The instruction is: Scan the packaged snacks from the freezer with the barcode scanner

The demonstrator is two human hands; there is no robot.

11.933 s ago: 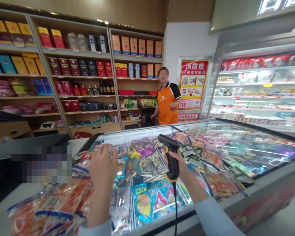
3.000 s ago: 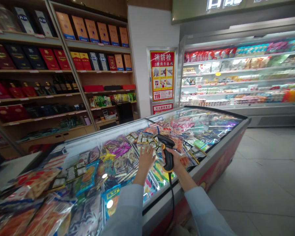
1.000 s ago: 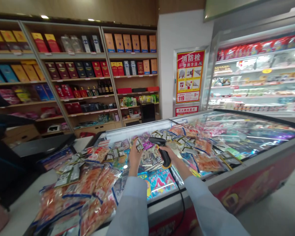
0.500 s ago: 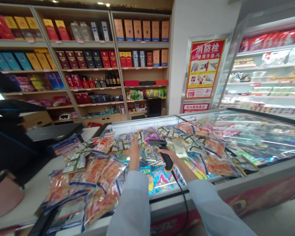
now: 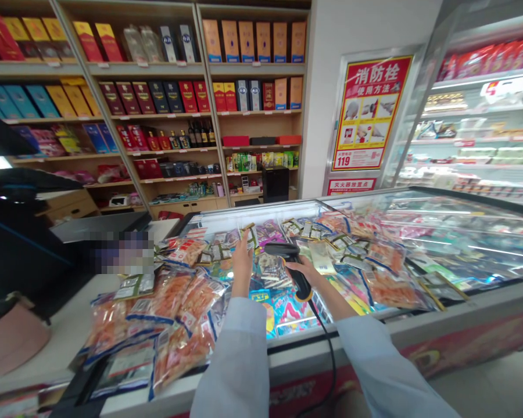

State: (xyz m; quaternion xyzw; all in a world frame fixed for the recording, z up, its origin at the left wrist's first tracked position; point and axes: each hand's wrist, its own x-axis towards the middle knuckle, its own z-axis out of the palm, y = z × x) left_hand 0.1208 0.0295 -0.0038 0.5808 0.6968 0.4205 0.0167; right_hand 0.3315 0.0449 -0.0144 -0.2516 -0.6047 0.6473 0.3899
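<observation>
My right hand [image 5: 304,271] is wrapped round the grip of a black barcode scanner [image 5: 303,284], whose head points left and whose cable hangs down over the freezer edge. My left hand [image 5: 243,255] is closed on a small green and white packet [image 5: 251,234] that stands up from its fingertips. Both hands are above the glass top of a chest freezer. On the left, clear bags of orange snacks [image 5: 168,293] with blue edges lie in a heap. More orange bags [image 5: 392,288] and small green and white packets [image 5: 344,242] rest on the glass to the right.
A pink bag [image 5: 15,334] stands on the white counter at the left, near a dark machine [image 5: 17,232]. Shelves of boxes and bottles [image 5: 169,122] line the back wall. A red poster [image 5: 370,116] hangs beside a lit refrigerated shelf [image 5: 483,139] at the right.
The camera view has shifted slightly. Both hands keep nearly the same place over the freezer, with the scanner and the packet still held.
</observation>
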